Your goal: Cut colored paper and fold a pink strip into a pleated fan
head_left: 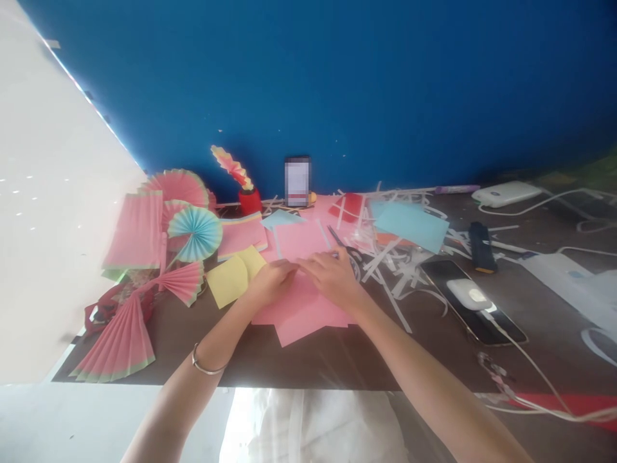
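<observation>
Fans (113, 344), pleated, pink with pale green edging: at the far left of the dark brown table (193, 363). Panel (135, 231), pink, finely pleated: farther back, above those fans. Rosette (195, 231), light blue with a pale rim: just right of the panel. Bracelet (207, 366), one, thin: on my left wrist. Papers (226, 283), yellow, overlapping: just beyond my left forearm. Tub (250, 202), red: near the blue wall (337, 83), a pleated pink-and-yellow strip (232, 168) leaning out of it. Left hand (276, 281), mine: palm down, fingers bent and close together, tips pointing at the other hand. Upright phone (297, 183): at the back of the table, beyond my hands (screen blurred). Pink sheets (313, 308), several, overlapping at odd angles: squarely before me, under both hands. Right hand (332, 275), mine: resting on those sheets, fingertips almost meeting the left's; whether either hand pinches an edge, I cannot tell. Scissors (335, 235): partly hidden behind my right hand. White strips (389, 292), many, tangled: right of the scissors. Light blue sheets (414, 226): on top of the strips. Black phone (443, 276), flat: a white case (465, 294) lying on it, cable plugged in
</observation>
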`<action>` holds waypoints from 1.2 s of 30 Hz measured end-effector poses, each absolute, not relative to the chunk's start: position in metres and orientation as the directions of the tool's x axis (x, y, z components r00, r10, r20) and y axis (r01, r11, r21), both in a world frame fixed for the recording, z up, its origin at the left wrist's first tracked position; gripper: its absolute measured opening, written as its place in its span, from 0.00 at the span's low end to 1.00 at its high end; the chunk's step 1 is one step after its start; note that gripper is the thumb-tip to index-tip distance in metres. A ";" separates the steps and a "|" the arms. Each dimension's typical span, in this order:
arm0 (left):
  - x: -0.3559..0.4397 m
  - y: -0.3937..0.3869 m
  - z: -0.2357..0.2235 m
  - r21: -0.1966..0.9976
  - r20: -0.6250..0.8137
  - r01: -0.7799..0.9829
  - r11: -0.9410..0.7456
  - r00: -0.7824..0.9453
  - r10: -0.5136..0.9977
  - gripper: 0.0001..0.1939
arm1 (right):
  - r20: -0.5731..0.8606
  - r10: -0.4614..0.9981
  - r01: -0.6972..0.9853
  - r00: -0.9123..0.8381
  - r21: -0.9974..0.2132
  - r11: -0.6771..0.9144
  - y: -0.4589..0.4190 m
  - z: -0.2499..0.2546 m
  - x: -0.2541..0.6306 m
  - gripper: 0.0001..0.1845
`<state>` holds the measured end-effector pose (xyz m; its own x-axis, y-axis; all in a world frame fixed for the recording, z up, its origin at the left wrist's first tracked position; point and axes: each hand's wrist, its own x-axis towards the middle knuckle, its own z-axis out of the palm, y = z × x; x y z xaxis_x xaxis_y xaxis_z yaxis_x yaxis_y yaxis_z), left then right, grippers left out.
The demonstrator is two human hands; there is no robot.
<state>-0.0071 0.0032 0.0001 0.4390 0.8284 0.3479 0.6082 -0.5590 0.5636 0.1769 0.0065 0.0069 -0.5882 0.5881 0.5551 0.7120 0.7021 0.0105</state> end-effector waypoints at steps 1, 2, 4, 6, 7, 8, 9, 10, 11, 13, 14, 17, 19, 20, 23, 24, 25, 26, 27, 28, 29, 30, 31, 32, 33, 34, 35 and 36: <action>-0.007 0.003 0.000 0.589 0.354 0.602 -0.539 0.408 0.842 0.14 | 0.561 0.602 0.716 -0.568 -0.024 0.697 0.007 0.007 0.177 0.15; -0.008 0.004 0.000 0.635 0.356 0.581 -0.510 0.366 0.860 0.12 | 0.573 0.621 0.721 -0.535 -0.075 0.689 0.007 0.007 0.176 0.14; -0.007 0.004 0.000 0.780 0.335 0.466 -0.418 0.254 0.907 0.10 | 0.590 0.673 0.718 -0.446 -0.214 0.662 0.008 0.008 0.175 0.13; -0.006 0.004 -0.001 0.911 0.276 0.273 -0.310 0.156 0.948 0.11 | 0.577 0.740 0.688 -0.347 -0.379 0.619 0.007 0.011 0.173 0.11; -0.005 0.005 -0.002 0.948 0.244 0.179 -0.264 0.128 0.961 0.13 | 0.555 0.773 0.660 -0.308 -0.460 0.594 0.006 0.013 0.172 0.10; -0.003 0.005 -0.002 0.967 0.219 0.110 -0.231 0.113 0.969 0.14 | 0.526 0.802 0.622 -0.283 -0.536 0.571 0.006 0.016 0.171 0.10; -0.002 0.005 -0.003 0.974 0.208 0.072 -0.217 0.108 0.972 0.15 | 0.495 0.825 0.575 -0.272 -0.604 0.552 0.005 0.018 0.170 0.09; 0.000 0.005 -0.003 0.973 0.211 0.065 -0.220 0.114 0.971 0.14 | 0.463 0.844 0.526 -0.270 -0.663 0.532 0.004 0.020 0.169 0.09; 0.001 0.005 -0.003 0.969 0.225 0.079 -0.235 0.119 0.967 0.12 | 0.432 0.860 0.481 -0.273 -0.713 0.511 0.004 0.021 0.168 0.10; 0.004 0.004 -0.003 0.950 0.271 0.128 -0.284 0.109 0.956 0.09 | 0.383 0.883 0.407 -0.271 -0.785 0.466 0.003 0.022 0.167 0.10; 0.004 0.004 -0.002 0.941 0.290 0.152 -0.301 0.094 0.953 0.09 | 0.368 0.893 0.380 -0.261 -0.811 0.445 0.003 0.021 0.166 0.09; 0.004 0.003 0.000 0.941 0.283 0.189 -0.282 0.022 0.959 0.12 | 0.347 0.911 0.338 -0.222 -0.849 0.406 0.003 0.020 0.165 0.09; 0.002 0.002 0.001 0.953 0.243 0.193 -0.234 -0.024 0.970 0.13 | 0.346 0.915 0.346 -0.209 -0.849 0.400 0.003 0.020 0.165 0.09; 0.002 0.002 0.002 0.959 0.223 0.186 -0.212 -0.040 0.974 0.14 | 0.345 0.915 0.355 -0.210 -0.845 0.400 0.003 0.020 0.165 0.10; 0.001 0.002 0.001 0.977 0.179 0.132 -0.170 -0.059 0.982 0.14 | 0.340 0.914 0.366 -0.223 -0.840 0.402 0.002 0.022 0.165 0.12; 0.001 0.003 0.000 0.981 0.169 0.104 -0.162 -0.060 0.984 0.15 | 0.340 0.913 0.365 -0.226 -0.840 0.402 0.001 0.023 0.165 0.12; 0.001 0.003 -0.001 0.985 0.159 0.075 -0.154 -0.057 0.986 0.15 | 0.341 0.913 0.363 -0.225 -0.840 0.403 0.001 0.023 0.165 0.12; 0.001 0.003 -0.002 0.988 0.150 0.050 -0.147 -0.054 0.987 0.16 | 0.344 0.912 0.362 -0.222 -0.840 0.405 0.001 0.023 0.165 0.12; 0.001 0.003 -0.003 0.990 0.142 0.027 -0.141 -0.048 0.989 0.16 | 0.350 0.911 0.361 -0.218 -0.838 0.409 0.001 0.023 0.165 0.12; 0.002 0.004 -0.004 0.991 0.137 0.009 -0.137 -0.043 0.990 0.16 | 0.357 0.908 0.359 -0.218 -0.836 0.414 0.001 0.023 0.165 0.11; 0.002 0.004 -0.005 0.991 0.135 -0.003 -0.135 -0.042 0.990 0.16 | 0.363 0.906 0.358 -0.219 -0.834 0.421 0.001 0.023 0.165 0.11; 0.002 0.004 -0.006 0.991 0.133 -0.007 -0.134 -0.047 0.990 0.17 | 0.368 0.903 0.357 -0.224 -0.831 0.427 0.001 0.023 0.165 0.11; 0.002 0.005 -0.006 0.991 0.135 -0.004 -0.135 -0.053 0.989 0.17 | 0.370 0.900 0.357 -0.229 -0.828 0.432 0.001 0.023 0.165 0.11; 0.002 0.005 -0.006 0.990 0.139 0.001 -0.139 -0.060 0.989 0.17 | 0.369 0.900 0.357 -0.233 -0.828 0.433 0.001 0.023 0.165 0.11; 0.002 0.004 -0.006 0.990 0.144 0.003 -0.144 -0.062 0.988 0.17 | 0.365 0.901 0.354 -0.233 -0.832 0.428 0.001 0.024 0.164 0.11; 0.002 0.004 -0.004 0.989 0.148 -0.003 -0.149 -0.057 0.987 0.17 | 0.357 0.907 0.348 -0.225 -0.840 0.417 0.001 0.024 0.164 0.11; 0.003 0.003 -0.003 0.988 0.153 -0.015 -0.154 -0.045 0.987 0.17 | 0.346 0.914 0.338 -0.212 -0.852 0.400 0.001 0.024 0.164 0.11; 0.003 0.003 -0.002 0.987 0.158 -0.029 -0.159 -0.033 0.987 0.16 | 0.330 0.922 0.326 -0.201 -0.865 0.381 0.001 0.024 0.164 0.10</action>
<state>0.0030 0.0029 -0.0016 -0.0328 0.9869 0.1580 -0.0293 -0.1589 0.9869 0.1635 0.0014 0.0243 -0.2011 0.9223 0.3301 0.3256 0.3808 -0.8654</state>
